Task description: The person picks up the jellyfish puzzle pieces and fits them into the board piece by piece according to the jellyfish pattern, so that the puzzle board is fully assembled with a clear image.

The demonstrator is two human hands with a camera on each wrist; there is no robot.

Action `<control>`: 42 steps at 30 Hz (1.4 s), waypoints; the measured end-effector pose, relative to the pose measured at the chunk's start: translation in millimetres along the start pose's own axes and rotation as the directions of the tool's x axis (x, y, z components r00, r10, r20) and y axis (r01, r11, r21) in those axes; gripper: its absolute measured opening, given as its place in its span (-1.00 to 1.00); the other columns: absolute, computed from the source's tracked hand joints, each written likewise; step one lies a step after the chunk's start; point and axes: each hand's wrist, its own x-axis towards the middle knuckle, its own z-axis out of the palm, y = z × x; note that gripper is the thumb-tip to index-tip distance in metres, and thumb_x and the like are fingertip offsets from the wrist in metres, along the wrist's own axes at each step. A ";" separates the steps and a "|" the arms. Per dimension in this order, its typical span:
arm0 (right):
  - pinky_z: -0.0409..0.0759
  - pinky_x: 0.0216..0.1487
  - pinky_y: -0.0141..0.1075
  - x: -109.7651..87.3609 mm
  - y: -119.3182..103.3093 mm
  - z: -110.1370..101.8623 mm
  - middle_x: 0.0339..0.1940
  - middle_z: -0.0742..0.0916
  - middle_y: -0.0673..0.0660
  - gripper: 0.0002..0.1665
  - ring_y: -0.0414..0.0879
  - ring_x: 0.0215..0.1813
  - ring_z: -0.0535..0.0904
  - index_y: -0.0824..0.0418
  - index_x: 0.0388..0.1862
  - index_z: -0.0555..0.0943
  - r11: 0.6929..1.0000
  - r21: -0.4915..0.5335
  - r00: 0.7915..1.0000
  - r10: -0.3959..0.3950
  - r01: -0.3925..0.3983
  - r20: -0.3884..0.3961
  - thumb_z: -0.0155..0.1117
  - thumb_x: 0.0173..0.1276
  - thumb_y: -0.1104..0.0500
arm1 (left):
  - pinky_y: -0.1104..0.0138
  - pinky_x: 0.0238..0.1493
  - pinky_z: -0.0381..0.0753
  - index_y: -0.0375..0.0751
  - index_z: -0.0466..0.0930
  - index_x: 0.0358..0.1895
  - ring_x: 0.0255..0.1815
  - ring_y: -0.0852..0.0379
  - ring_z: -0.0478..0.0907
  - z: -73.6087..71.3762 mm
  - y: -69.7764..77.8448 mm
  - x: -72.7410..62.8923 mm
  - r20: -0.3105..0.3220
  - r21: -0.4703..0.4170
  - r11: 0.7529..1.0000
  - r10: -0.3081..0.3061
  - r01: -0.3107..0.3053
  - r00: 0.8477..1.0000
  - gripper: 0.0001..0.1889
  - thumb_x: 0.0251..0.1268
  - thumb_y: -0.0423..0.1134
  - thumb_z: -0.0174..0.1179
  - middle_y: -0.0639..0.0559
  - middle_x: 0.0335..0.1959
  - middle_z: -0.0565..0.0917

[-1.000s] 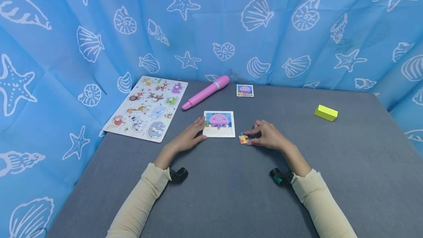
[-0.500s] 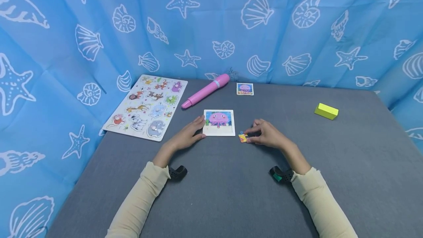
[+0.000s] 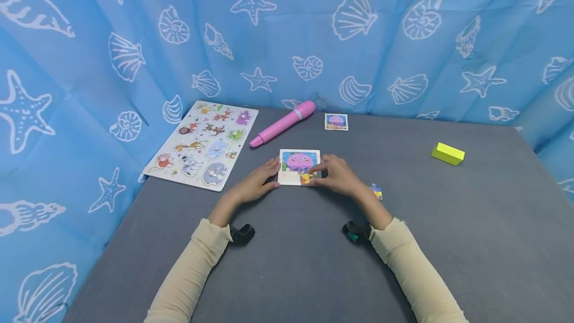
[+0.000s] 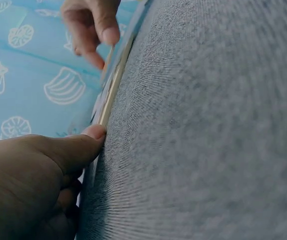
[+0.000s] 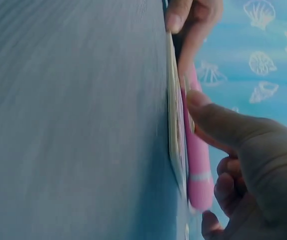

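Note:
In the head view, a square puzzle board [image 3: 289,179] in a white frame lies on the table, a pink octopus picture filling its upper part. My left hand [image 3: 256,183] holds its left side, thumb at the near corner and fingers farther up the edge. A yellow and orange puzzle piece [image 3: 306,178] is pinched between thumb and index finger of my right hand [image 3: 337,176], over the lower right part of the board. The right wrist view shows that piece edge-on [image 5: 190,112], close above the board [image 5: 173,117]. Another puzzle piece [image 3: 376,192] lies beside my right wrist, partly hidden.
An animal peg puzzle [image 3: 202,146] lies at the left. Behind the board are a pink microphone-shaped stick [image 3: 282,124] and a small octopus picture card [image 3: 336,122]. A yellow block [image 3: 448,154] lies at the right. A blue shell-print curtain [image 3: 278,39] borders the table.
My right hand has moved left with the pinched piece, from beside the board to over its lower right part. The other piece has come into view by my wrist. My left hand stays put.

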 end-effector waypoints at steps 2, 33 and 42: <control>0.20 -0.38 -0.29 7.2 -5.8 5.5 -0.50 0.54 0.12 -0.70 -0.14 -0.43 0.28 0.15 -0.28 0.74 1.000 -0.021 1.000 -0.005 0.005 -0.005 0.46 0.00 0.05 | 0.02 0.44 -0.03 -0.48 0.10 0.33 0.46 -0.20 -0.05 -0.1 -0.5 -0.3 -0.002 -0.007 1.000 0.009 -0.009 1.000 -0.39 0.31 -0.25 0.07 -0.29 0.43 0.06; 0.20 -0.33 -0.27 35.5 -23.4 31.7 -0.39 0.58 0.08 -0.63 -0.11 -0.34 0.39 0.03 -0.14 0.70 0.993 -0.073 0.995 0.098 -0.097 0.003 0.43 0.03 -0.01 | 0.02 0.43 0.01 -0.47 0.15 0.32 0.45 -0.19 -0.01 -0.8 -2.2 0.9 0.002 -0.013 1.000 0.011 -0.011 1.000 -0.42 0.31 -0.28 0.07 -0.26 0.42 0.10; 0.19 -0.36 -0.27 37.1 -21.5 30.4 -0.38 0.63 0.08 -0.67 -0.11 -0.33 0.46 -0.01 -0.14 0.71 0.992 -0.049 0.993 0.120 -0.119 0.017 0.40 0.06 -0.01 | 0.01 0.42 0.01 -0.45 0.15 0.33 0.45 -0.17 0.00 0.8 -4.2 2.0 0.006 -0.004 1.000 -0.002 0.002 1.000 -0.42 0.31 -0.26 0.07 -0.25 0.43 0.10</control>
